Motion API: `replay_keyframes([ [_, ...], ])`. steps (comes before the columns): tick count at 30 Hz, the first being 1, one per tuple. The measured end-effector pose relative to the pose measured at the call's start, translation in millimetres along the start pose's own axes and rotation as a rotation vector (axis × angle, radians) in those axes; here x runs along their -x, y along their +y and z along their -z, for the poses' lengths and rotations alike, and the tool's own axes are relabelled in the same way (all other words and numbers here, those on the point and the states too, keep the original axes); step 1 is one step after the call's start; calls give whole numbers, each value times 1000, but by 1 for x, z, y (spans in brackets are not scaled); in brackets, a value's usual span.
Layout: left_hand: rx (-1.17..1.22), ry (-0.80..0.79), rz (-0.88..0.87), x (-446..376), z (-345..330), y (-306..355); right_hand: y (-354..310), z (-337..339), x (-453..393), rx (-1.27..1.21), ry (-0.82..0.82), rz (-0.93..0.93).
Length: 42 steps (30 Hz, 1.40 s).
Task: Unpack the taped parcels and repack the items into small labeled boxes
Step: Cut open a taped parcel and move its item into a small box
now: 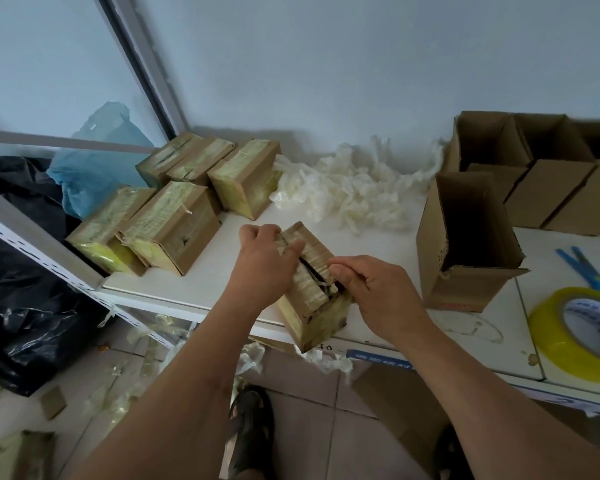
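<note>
A taped brown parcel (312,306) stands tilted at the front edge of the white table (201,282). Its top seam is split and shows a dark gap. My left hand (264,261) grips the parcel's left top flap. My right hand (378,289) pinches the right flap and the tape at the near end of the slit. Several more taped parcels (174,223) lie grouped at the back left. A pile of white gloves (354,188) lies against the wall. An open empty small box (465,244) stands to the right, with more open boxes (541,168) behind it.
A yellow tape roll (575,334) and blue scissors (589,271) lie at the far right. A blue bag (94,168) and black bags (21,306) sit to the left. Tape scraps, gloves and cardboard litter the tiled floor, where a sandalled foot (250,431) stands.
</note>
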State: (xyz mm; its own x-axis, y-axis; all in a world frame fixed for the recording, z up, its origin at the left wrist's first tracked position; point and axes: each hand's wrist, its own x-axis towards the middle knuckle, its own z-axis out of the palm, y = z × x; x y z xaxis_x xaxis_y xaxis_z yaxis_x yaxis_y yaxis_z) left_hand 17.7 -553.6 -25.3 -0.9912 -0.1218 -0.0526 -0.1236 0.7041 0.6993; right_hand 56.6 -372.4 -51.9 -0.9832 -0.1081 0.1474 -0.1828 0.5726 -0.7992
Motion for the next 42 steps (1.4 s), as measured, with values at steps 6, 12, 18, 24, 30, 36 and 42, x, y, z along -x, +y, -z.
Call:
replay_keyframes([
  [6,142,-135,59,1,10,-10,-3,-9,1,19,96,-4],
  [12,232,-244,47,-1,20,-22,-5,-12,0,83,107,13],
  [18,80,-126,-9,-5,18,-22,-5,2,-1,6,-136,3],
  [24,75,-58,7,-5,9,-14,-9,3,-6,23,2,-30],
  [30,-206,-45,-32,-1,12,-14,-13,-8,-4,87,113,-70],
  [36,-520,21,8,7,11,10,-17,-16,2,22,161,-83],
  [42,-426,-5,82,4,6,17,-20,-12,1,-65,202,-126],
])
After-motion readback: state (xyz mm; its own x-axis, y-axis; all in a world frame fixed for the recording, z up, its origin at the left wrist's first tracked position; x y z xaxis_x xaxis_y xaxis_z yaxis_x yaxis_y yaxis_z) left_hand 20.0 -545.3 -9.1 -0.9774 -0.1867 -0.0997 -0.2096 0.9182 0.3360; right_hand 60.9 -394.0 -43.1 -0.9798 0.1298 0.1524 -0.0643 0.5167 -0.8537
